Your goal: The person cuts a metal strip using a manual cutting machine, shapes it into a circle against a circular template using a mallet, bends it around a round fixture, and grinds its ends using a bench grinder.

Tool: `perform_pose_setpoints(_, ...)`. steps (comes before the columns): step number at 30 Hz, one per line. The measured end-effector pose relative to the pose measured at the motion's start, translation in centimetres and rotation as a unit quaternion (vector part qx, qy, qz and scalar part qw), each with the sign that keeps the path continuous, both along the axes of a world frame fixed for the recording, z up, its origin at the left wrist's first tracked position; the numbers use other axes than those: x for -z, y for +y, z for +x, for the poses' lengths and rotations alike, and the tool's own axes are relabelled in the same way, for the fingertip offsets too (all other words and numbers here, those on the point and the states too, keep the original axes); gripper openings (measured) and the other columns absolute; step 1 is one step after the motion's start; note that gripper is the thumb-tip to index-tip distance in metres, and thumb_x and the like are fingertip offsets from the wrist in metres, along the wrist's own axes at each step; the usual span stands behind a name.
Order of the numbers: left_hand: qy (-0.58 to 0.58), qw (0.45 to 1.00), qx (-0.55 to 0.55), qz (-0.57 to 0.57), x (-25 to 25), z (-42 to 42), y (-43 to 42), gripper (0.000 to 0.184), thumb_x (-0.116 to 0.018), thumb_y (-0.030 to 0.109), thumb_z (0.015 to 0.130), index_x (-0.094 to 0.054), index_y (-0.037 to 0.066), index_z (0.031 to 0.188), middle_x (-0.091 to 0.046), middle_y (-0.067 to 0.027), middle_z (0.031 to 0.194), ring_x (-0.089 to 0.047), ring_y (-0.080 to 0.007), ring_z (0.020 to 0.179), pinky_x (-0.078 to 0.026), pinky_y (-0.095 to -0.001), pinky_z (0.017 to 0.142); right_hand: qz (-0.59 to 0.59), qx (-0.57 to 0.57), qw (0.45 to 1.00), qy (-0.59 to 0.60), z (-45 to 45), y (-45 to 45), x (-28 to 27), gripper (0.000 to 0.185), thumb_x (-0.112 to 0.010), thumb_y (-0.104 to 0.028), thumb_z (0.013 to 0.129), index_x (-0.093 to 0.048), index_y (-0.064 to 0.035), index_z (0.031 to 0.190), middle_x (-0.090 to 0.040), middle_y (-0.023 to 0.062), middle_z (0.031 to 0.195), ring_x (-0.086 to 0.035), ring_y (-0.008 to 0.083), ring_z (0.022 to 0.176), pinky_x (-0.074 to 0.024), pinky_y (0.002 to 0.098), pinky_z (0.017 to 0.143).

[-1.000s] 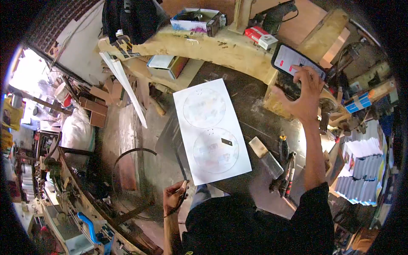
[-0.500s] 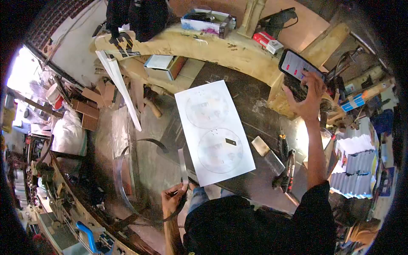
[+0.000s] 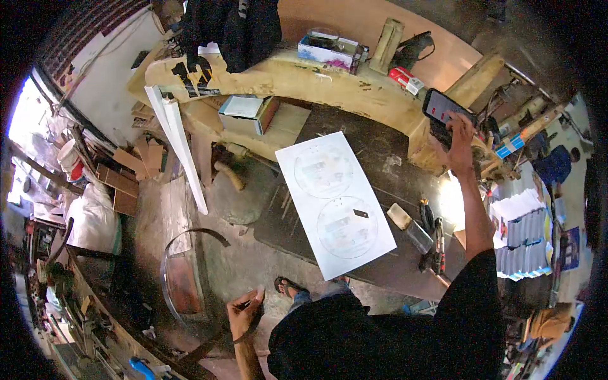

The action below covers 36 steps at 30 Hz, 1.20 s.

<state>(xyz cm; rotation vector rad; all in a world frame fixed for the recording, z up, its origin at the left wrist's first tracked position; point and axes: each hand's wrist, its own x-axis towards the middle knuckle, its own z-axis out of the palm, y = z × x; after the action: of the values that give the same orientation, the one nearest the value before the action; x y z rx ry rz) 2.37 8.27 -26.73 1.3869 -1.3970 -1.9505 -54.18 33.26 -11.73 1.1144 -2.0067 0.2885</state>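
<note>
My left hand (image 3: 246, 311), low and left of the paper, has its fingers closed round a thin dark strip (image 3: 166, 272) that curves in a wide loop above the floor. With fingers apart, my right hand (image 3: 461, 140) reaches over the lower edge of a phone (image 3: 446, 107), fingertips at its lit screen. A white sheet (image 3: 304, 209) with two drawn circles lies on the dark tabletop (image 3: 278, 218). On the lower circle rests a small black plate (image 3: 360, 214). Right of the sheet are a pale block with a clear end (image 3: 410, 227) and dark-handled pliers (image 3: 426, 215).
A yellowish curved wooden frame (image 3: 266, 85) spans the back, bearing an open box (image 3: 329, 52), a red and white packet (image 3: 406, 80) and dark cloth (image 3: 244, 31). White strips (image 3: 180, 152) lean at the left. Stacked papers (image 3: 522, 228) stand at the right.
The camera view has shifted, so the sheet appears farther right. My left hand and the strip are now lower and away from the sheet. My right hand stays at the phone.
</note>
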Motion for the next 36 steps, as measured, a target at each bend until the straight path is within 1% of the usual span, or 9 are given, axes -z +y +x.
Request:
perform_pose_setpoints(5, 0.011, 0.998, -0.053, -0.04, 2.1, 4.1, -1.8, 0.026, -0.078, 0.007, 0.082, -0.074, -0.006, 0.104, -0.072, -0.0053, 0.09, -0.063, -0.011, 0.08, -0.05, -0.0284, 0.076, 0.006, -0.03, 1.0, 0.007, -1.8, 0.7, 1.1, 0.048, -0.076, -0.027, 0.078, -0.051, -0.001, 0.11, -0.053, 0.0163, 0.112, -0.046, 0.0342, 0.116, -0.0345, 0.0476, 0.099)
perform_pose_setpoints(15, -0.055, 0.998, -0.007, -0.021, 3.8, 9.7, -6.3, 0.024, -0.077, 0.014, 0.085, -0.076, -0.002, 0.103, -0.073, -0.0052, 0.086, -0.063, -0.0128, 0.076, -0.05, -0.0331, 0.073, 0.044, 0.0, 0.998, -0.036, -0.1, -0.1, -0.2, 0.051, -0.074, -0.025, 0.082, -0.05, 0.0017, 0.119, -0.051, 0.0195, 0.12, -0.045, 0.0379, 0.113, -0.0357, 0.0476, 0.098)
perform_pose_setpoints(18, 0.088, 0.996, -0.024, -0.003, 3.2, 10.5, -7.1, 0.024, -0.078, 0.014, 0.084, -0.076, -0.003, 0.101, -0.073, -0.0062, 0.087, -0.064, -0.0129, 0.077, -0.05, -0.0326, 0.073, 0.048, -0.005, 0.999, 0.008, 0.0, -0.4, 0.0, 0.058, -0.073, -0.027, 0.084, -0.047, 0.0017, 0.127, -0.051, 0.0189, 0.123, -0.043, 0.0397, 0.12, -0.0332, 0.0499, 0.103)
perform_pose_setpoints(20, -0.059, 0.995, -0.059, -0.06, 0.2, 9.0, -6.6, 0.025, -0.079, 0.014, 0.083, -0.076, -0.003, 0.101, -0.073, -0.0058, 0.087, -0.064, -0.0127, 0.078, -0.049, -0.0318, 0.073, 0.034, 0.011, 0.999, -0.015, 0.5, -0.9, -0.4, 0.063, -0.072, -0.028, 0.084, -0.044, 0.0016, 0.132, -0.051, 0.0195, 0.124, -0.041, 0.0403, 0.123, -0.0317, 0.0501, 0.106)
perform_pose_setpoints(23, 0.004, 0.999, 0.01, -0.038, 1.1, 11.1, -8.0, 0.025, -0.08, 0.014, 0.082, -0.076, -0.002, 0.101, -0.073, -0.0039, 0.088, -0.063, -0.0118, 0.079, -0.049, -0.0313, 0.074, 0.054, 0.019, 0.998, -0.008, -2.3, 0.7, 1.5, 0.064, -0.072, -0.027, 0.084, -0.043, 0.0028, 0.132, -0.05, 0.0202, 0.126, -0.042, 0.04, 0.12, -0.0332, 0.0495, 0.103)
perform_pose_setpoints(27, -0.05, 0.996, 0.01, -0.071, 0.2, 11.6, -8.2, 0.025, -0.081, 0.016, 0.082, -0.076, 0.0, 0.101, -0.073, -0.004, 0.088, -0.063, -0.0125, 0.077, -0.048, -0.032, 0.076, 0.1, 0.008, 0.994, -0.036, -1.2, 0.2, 0.8, 0.062, -0.072, -0.026, 0.084, -0.044, 0.004, 0.131, -0.05, 0.02, 0.126, -0.043, 0.0393, 0.116, -0.0342, 0.0491, 0.101)
perform_pose_setpoints(30, -0.082, 0.993, -0.014, -0.088, 0.4, 12.2, -9.4, 0.024, -0.082, 0.016, 0.081, -0.077, 0.0, 0.098, -0.073, -0.006, 0.086, -0.063, -0.0139, 0.075, -0.048, -0.0336, 0.075, -0.008, 0.052, 0.998, 0.047, 0.2, -0.8, 1.1, 0.057, -0.07, -0.026, 0.087, -0.046, 0.005, 0.128, -0.051, 0.0196, 0.124, -0.045, 0.037, 0.113, -0.0349, 0.0484, 0.098)
perform_pose_setpoints(33, -0.146, 0.988, -0.021, -0.046, 1.6, 13.7, -12.3, 0.022, -0.082, 0.016, 0.08, -0.076, -0.001, 0.092, -0.07, -0.006, 0.078, -0.062, -0.0144, 0.071, -0.048, -0.0349, 0.072, -0.291, 0.074, 0.95, 0.083, 4.9, -5.3, 1.5, 0.048, -0.061, -0.026, 0.096, -0.046, 0.0058, 0.129, -0.052, 0.0214, 0.128, -0.044, 0.0347, 0.119, -0.0323, 0.0482, 0.105)
perform_pose_setpoints(36, -0.031, 0.994, -0.1, -0.042, -1.1, 11.6, -14.3, 0.019, -0.078, 0.015, 0.082, -0.073, -0.004, 0.086, -0.063, -0.001, 0.069, -0.053, -0.0106, 0.063, -0.043, -0.0308, 0.062, -0.281, 0.114, 0.952, 0.052, 10.0, -10.8, 7.1, 0.04, -0.057, -0.024, 0.1, -0.053, 0.0064, 0.125, -0.054, 0.0227, 0.124, -0.049, 0.0345, 0.115, -0.0355, 0.0451, 0.103)
